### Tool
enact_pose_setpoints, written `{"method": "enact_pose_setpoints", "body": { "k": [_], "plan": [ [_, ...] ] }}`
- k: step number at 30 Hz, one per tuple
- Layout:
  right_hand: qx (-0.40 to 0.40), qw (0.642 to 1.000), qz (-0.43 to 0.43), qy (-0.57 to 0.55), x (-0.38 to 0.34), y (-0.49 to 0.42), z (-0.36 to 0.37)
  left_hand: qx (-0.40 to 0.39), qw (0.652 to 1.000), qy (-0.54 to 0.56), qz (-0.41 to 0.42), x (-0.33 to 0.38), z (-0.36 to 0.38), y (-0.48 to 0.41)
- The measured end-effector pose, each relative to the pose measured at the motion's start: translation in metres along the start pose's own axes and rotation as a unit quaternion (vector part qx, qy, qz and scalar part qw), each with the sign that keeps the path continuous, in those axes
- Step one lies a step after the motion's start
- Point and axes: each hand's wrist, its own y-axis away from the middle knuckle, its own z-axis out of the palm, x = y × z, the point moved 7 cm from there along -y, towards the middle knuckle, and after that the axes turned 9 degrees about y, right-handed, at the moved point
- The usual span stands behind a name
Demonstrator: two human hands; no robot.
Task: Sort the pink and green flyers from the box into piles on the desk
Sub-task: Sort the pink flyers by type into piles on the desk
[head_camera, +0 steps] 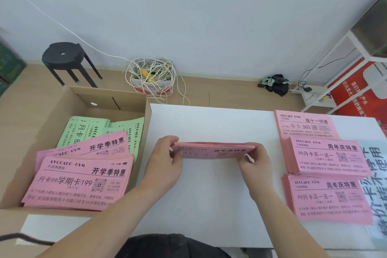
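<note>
From the head camera, I hold a stack of pink flyers (213,150) over the middle of the white desk (209,195). It is tipped up so that I see its top edge and a strip of the printed face. My left hand (167,159) pinches the stack's 9 o'clock end, with the thumb on the near face and the fingers curled behind. My right hand (256,165) pinches the 3 o'clock end the same way. I cannot tell whether the lower edge touches the desk.

At 9 o'clock from the stack, the open cardboard box (109,98) holds loose pink flyers (83,182) at its near end. Green flyers (83,130) lie beyond them. At 3 o'clock three pink piles lie on the desk: a far pile (305,125), a middle pile (328,157) and a near pile (330,199). The middle one overlaps its neighbours.

I judge the stack light. Each thin sheet would be limp on its own, but together they should hold fairly stiff. The smooth sheets could slide across one another and fan out. So I would grip both short ends and squeeze across the faces, not lift from one corner.
</note>
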Motion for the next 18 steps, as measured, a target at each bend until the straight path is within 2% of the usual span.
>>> {"method": "enact_pose_setpoints", "body": {
  "k": [3,13,18],
  "plan": [
    [0.034,0.999,0.004,0.018,-0.001,-0.002,-0.009,0.009,0.999,0.035,-0.037,-0.005,0.001,-0.004],
    [0.069,0.997,0.031,-0.008,0.007,0.001,0.0,-0.026,0.996,0.005,-0.081,-0.014,0.017,-0.002],
    [0.062,0.997,0.034,-0.004,0.006,0.002,0.002,-0.017,0.997,0.003,-0.071,-0.009,0.022,-0.003]
  ]
}}
